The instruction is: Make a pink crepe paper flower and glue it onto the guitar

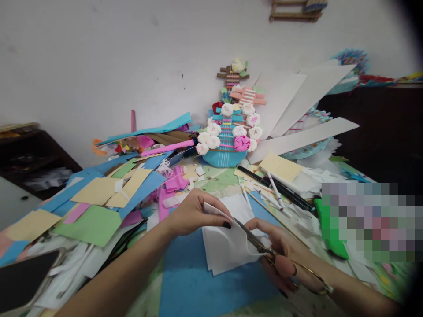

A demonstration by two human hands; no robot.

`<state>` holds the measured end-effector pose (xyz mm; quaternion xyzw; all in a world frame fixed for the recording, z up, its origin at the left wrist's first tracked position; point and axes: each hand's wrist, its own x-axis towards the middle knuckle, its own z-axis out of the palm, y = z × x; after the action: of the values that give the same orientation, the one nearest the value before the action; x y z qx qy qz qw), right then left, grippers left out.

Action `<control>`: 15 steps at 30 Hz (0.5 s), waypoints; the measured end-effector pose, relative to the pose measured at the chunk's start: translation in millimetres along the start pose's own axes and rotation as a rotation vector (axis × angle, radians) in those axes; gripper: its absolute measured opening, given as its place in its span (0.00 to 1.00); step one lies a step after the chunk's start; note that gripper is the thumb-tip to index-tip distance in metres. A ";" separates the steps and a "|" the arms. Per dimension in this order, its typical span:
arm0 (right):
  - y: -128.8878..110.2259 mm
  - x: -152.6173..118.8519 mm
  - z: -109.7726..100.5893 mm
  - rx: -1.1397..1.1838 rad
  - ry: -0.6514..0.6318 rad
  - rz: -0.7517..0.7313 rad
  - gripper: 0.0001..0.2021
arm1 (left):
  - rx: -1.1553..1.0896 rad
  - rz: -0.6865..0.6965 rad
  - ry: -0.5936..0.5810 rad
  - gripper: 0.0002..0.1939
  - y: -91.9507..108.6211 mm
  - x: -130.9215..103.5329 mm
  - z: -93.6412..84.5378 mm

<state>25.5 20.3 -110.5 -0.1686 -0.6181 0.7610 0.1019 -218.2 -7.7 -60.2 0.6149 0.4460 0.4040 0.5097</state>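
Note:
Folded white paper point(224, 246) is pinched at its upper edge between the thumb and fingers of my left hand point(194, 211). My right hand point(277, 251) grips a pair of scissors point(253, 240) by the handle loops, its fingers partly hidden. The blades lie along the upper right edge of the white paper, close to my left fingertips. Under both hands lies a blue sheet point(185, 281). Behind my hands, another piece of white paper point(236, 207) rests on the table.
A blue paper guitar point(226, 156) with paper flowers leans against the wall. Coloured paper point(92, 224) is piled at left, beside a phone point(26, 277). Black markers point(287, 193) and a thin stick point(280, 222) lie at right, near a green object point(330, 233). White boards point(307, 136) stand behind.

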 end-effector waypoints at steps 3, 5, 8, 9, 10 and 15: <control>6.0 1.3 -1.5 0.075 0.016 0.041 0.41 | 0.001 -0.012 -0.001 0.05 -0.4 -0.7 -0.4; 6.4 2.1 -0.9 0.107 0.024 0.063 0.42 | 0.002 -0.019 0.001 0.05 -0.6 -1.0 -0.9; 1.6 2.7 2.0 0.095 0.033 0.062 0.44 | 0.001 -0.017 0.001 0.07 -1.6 -0.7 -2.5; -0.8 2.8 3.2 0.073 0.034 0.046 0.44 | 0.002 -0.013 0.002 0.07 -2.0 -0.5 -3.2; -3.2 2.9 4.5 0.048 0.038 0.026 0.43 | 0.002 -0.007 0.001 0.08 -2.2 -0.2 -3.7; -6.4 3.8 7.2 0.027 0.025 -0.047 0.43 | -0.034 0.021 -0.042 0.05 -0.5 -0.1 -3.5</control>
<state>19.0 16.5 -103.5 -0.1623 -0.6103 0.7645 0.1296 -221.6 -6.8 -60.2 0.6189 0.4220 0.4040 0.5250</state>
